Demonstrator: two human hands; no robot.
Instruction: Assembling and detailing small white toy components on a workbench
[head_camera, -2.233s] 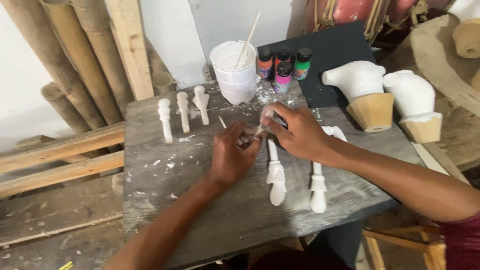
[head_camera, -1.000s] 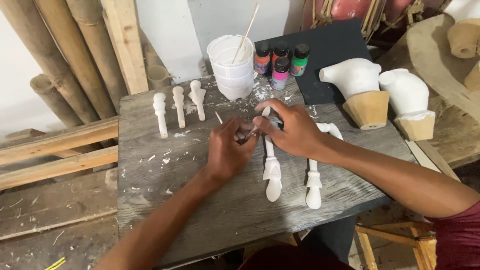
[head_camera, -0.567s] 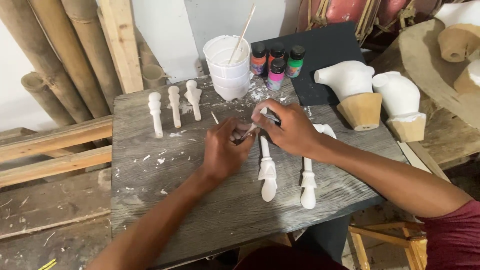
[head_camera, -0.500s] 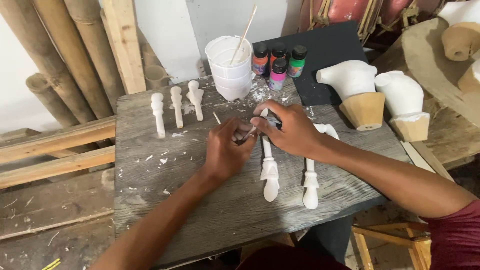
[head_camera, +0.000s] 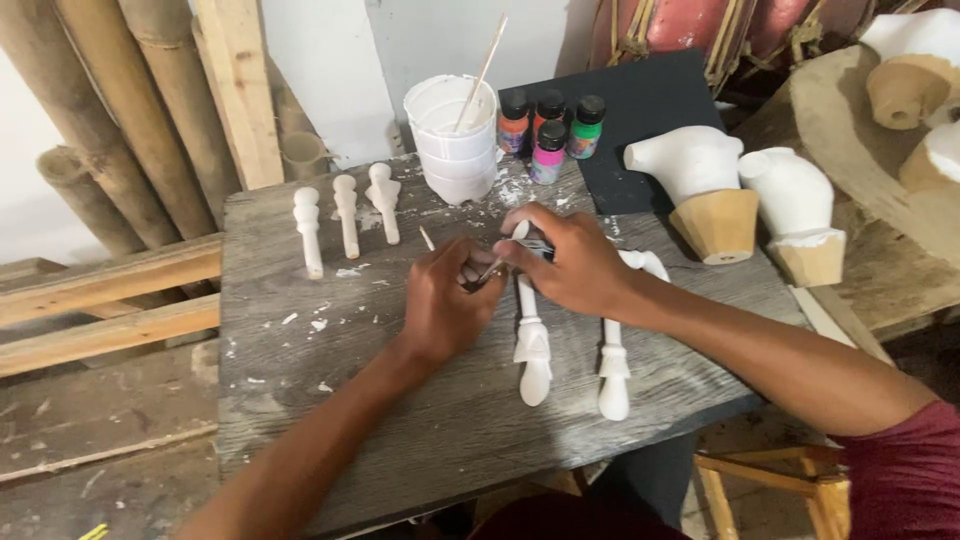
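Observation:
My hands meet over the grey wooden table. My right hand grips a small dark bottle with a pale top. Touching it from the left, my left hand pinches a small dark piece; I cannot tell what it is. Two white turned spindles lie under my hands, one below the right hand's knuckles and one beside my right wrist.
Three white pegs lie at the table's back left. A stack of white tubs with a stick, several small paint bottles and a black board stand behind. Two white busts on wooden bases sit right; bamboo poles lean left.
The view has shifted slightly. Both hands stay together at the same spot, working the small bottle between them.

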